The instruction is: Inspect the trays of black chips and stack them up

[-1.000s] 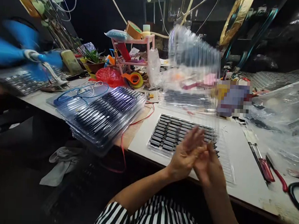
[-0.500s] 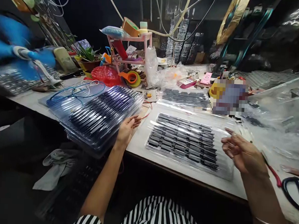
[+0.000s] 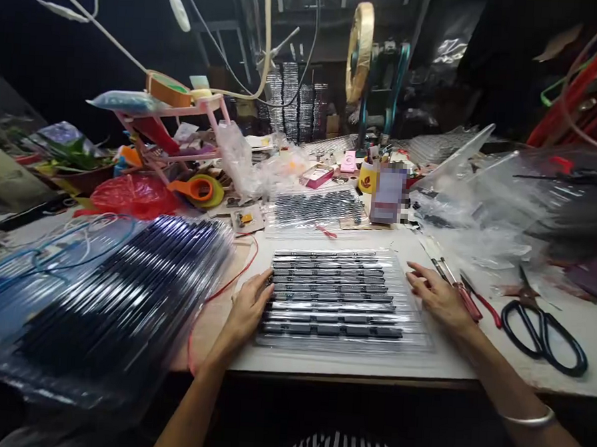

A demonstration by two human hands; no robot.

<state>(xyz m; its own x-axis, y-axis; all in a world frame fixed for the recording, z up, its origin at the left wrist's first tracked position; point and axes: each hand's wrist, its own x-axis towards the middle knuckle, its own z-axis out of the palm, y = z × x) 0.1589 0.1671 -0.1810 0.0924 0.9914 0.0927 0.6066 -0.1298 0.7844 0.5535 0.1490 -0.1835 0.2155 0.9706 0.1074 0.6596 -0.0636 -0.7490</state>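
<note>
In front of me on the white table lies a clear plastic tray (image 3: 416,326) holding rows of black IC chips (image 3: 330,330). My left hand (image 3: 247,307) rests at its left edge, fingertips against the plastic and fingers stretched out. On the opposite side my right hand (image 3: 437,297) is open, its fingers spread close to the tray's right edge; whether they touch it I cannot tell. To the left is a stack of similar filled trays (image 3: 125,281), shiny and dark. Another tray (image 3: 314,211) of thin dark rows lies farther back.
Black-handled scissors (image 3: 543,336) and red-handled tools (image 3: 469,302) lie right of my right hand. A red wire (image 3: 225,286) runs beside the stack. Behind are a yellow cup (image 3: 367,177), an orange tape holder (image 3: 197,188), a pink rack (image 3: 174,110) and loose clear plastic (image 3: 480,200).
The view has swung to the right. The tray now lies squarer to me. Both hands have come to its sides, the left one from farther away.
</note>
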